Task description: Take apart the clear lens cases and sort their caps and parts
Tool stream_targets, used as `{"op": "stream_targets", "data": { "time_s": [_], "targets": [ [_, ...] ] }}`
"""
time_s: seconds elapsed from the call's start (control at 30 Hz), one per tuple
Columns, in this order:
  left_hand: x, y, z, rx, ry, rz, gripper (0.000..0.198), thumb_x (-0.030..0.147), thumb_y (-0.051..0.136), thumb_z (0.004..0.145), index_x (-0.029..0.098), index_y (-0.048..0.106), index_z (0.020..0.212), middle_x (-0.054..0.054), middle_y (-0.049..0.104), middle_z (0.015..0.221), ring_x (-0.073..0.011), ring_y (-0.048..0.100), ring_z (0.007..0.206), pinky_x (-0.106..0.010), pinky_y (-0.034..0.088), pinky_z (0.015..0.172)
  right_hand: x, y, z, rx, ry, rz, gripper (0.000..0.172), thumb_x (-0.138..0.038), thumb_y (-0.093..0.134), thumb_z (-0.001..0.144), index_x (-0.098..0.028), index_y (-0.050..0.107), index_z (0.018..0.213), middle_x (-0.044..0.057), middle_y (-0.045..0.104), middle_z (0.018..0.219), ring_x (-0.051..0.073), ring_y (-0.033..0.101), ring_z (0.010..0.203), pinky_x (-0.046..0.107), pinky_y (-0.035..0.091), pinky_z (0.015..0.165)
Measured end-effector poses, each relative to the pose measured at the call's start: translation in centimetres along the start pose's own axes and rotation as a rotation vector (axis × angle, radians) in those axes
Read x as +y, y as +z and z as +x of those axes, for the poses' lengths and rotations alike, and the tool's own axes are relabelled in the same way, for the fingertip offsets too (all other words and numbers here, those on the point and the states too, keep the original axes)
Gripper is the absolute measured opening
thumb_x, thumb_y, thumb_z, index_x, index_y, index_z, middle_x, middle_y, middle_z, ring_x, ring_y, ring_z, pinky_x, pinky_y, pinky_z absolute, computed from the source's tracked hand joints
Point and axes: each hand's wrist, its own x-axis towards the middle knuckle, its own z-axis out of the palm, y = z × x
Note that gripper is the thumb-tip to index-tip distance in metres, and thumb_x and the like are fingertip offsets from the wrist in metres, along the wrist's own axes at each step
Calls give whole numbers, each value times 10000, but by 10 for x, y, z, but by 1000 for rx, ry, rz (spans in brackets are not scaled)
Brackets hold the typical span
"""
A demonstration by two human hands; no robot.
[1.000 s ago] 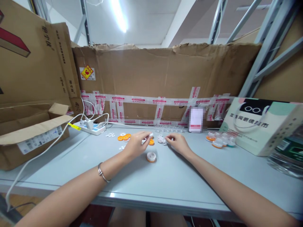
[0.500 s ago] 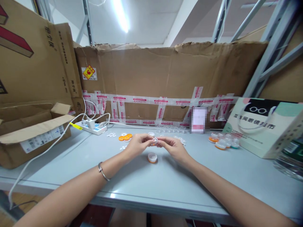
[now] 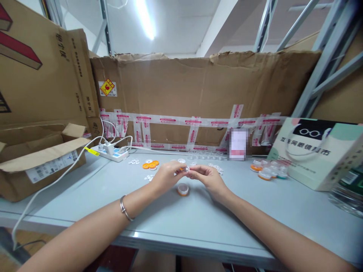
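Observation:
My left hand and my right hand meet above the grey table, fingertips pinched together on a small clear and orange round part. Just below them an orange-rimmed clear cap sits on the table. Orange rings and small white discs lie left of my hands. More clear round pieces lie to the right of them. A bracelet is on my left wrist.
A white power strip with cables lies at the back left beside an open cardboard box. Several finished orange and teal caps stand before a printed paper bag. A taped cardboard wall closes the back.
My right hand left the clear pieces on the table and came to the middle. Both hands now meet, pinching one small part together.

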Motion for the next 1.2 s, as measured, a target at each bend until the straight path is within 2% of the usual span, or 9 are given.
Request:
{"op": "stream_targets", "data": {
  "time_s": [0.17,0.43,0.73,1.0,1.2],
  "targets": [
    [1,4,-2,-28,133,188,161,191,460,841,179,614,887,-30,632,815,-121,586,749,-220,465,664,-2,1,0,-26,24,-37,296,-428,665,615,-157,701,728,36,681,692,148,607,664,304,484,701],
    [-5,13,-7,-63,239,392,169,141,427,836,132,586,895,-74,605,791,-149,575,719,-251,473,610,-3,2,-3,7,47,-56,315,-425,687,568,-156,721,728,29,675,629,147,604,615,329,502,684],
    [-5,15,-7,-125,206,441,172,150,409,845,136,580,842,-66,592,743,-161,565,701,-266,468,607,1,4,-1,16,127,39,335,-446,711,500,-151,719,659,22,663,591,137,609,601,337,508,719],
    [-4,14,-6,-129,163,392,140,145,439,829,142,577,852,-62,607,776,-158,574,706,-262,468,611,0,3,1,11,170,61,246,-377,692,543,-150,697,636,0,643,552,112,600,584,264,500,666],
    [1,11,-2,-37,171,229,102,159,478,820,141,578,830,-53,620,799,-138,581,719,-240,465,637,3,-2,5,35,205,4,138,-262,654,566,-127,653,596,-1,626,521,91,566,508,225,478,569]
  ]
}}
